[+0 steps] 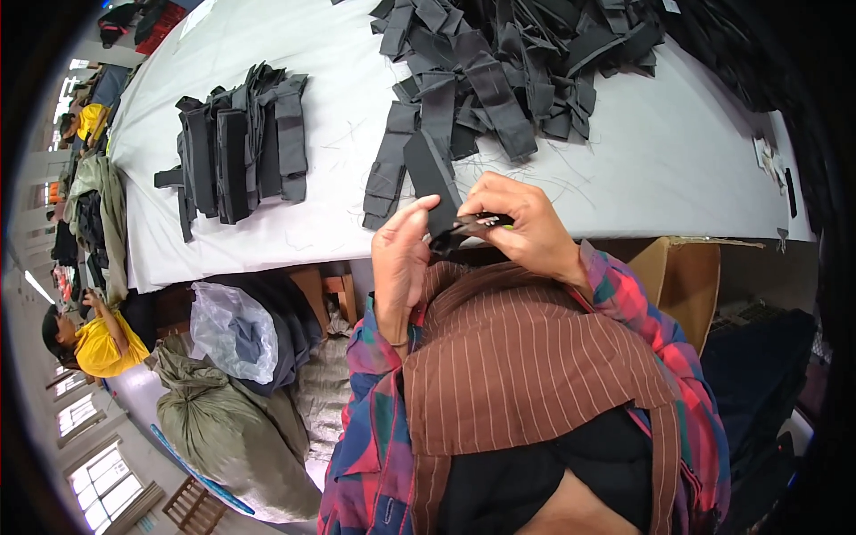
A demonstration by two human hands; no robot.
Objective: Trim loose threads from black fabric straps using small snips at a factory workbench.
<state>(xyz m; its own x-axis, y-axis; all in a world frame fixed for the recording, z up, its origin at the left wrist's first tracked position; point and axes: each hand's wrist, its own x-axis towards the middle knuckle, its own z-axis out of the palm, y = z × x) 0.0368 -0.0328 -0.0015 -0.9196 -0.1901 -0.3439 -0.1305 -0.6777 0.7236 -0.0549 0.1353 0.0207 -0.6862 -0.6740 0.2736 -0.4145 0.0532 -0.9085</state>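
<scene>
Close to the table's front edge, my left hand (pixel 403 254) grips a dark grey fabric strip (pixel 432 174) that stands up and leans toward the pile beyond. My right hand (pixel 526 223) is closed around small black thread snips (pixel 481 221), their blades against the lower part of the strip. The exact contact of the blades is hidden by the dark cloth and fingers. Just past my hands lies a loose heap of similar dark strips (pixel 499 98). To the left, a neater stack of strips (pixel 234 160) lies side by side on the white-covered table (pixel 339 192).
Cut thread ends (pixel 535 174) are scattered on the cover. Below the table at left sit an olive sack (pixel 232 437) and a clear plastic bag (pixel 234 330). A cardboard box (pixel 687 276) stands at right under the edge. Two people in yellow (pixel 109 348) are at far left.
</scene>
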